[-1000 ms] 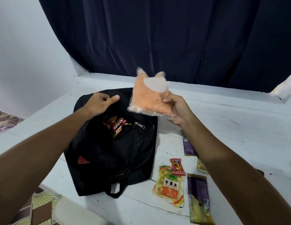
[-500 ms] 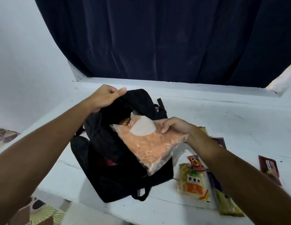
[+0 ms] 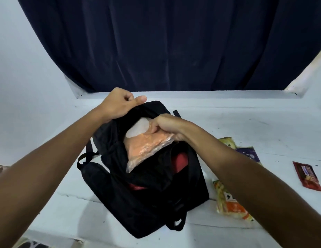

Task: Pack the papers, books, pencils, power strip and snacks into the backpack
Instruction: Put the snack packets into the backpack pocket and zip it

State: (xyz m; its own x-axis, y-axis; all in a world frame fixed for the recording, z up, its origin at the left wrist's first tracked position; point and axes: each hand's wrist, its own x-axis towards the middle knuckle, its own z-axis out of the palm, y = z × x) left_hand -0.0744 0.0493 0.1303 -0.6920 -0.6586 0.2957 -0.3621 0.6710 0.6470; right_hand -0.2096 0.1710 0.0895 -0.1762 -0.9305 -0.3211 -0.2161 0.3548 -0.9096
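Observation:
A black backpack [image 3: 147, 197] stands on the white table [image 3: 254, 122], its top opening held wide. My left hand [image 3: 118, 102] grips the far rim of the opening and pulls it up. My right hand [image 3: 166, 127] is shut on a clear bag of orange snack [image 3: 147, 147], which lies half inside the opening. To the right of the backpack lie more snacks: a yellow-orange packet [image 3: 229, 204], a purple packet [image 3: 248, 154], a pale yellow packet [image 3: 226, 142] and a dark red packet [image 3: 307, 176]. Something red [image 3: 181, 161] shows inside the bag.
A dark blue curtain [image 3: 174, 42] hangs behind the table. A white wall [image 3: 21, 68] is at the left. Patterned floor shows at the lower left corner beyond the table's front edge.
My right hand has carried the orange snack bag down from above the table into the backpack's opening. My left hand has lifted the rim, and the backpack now stands more upright.

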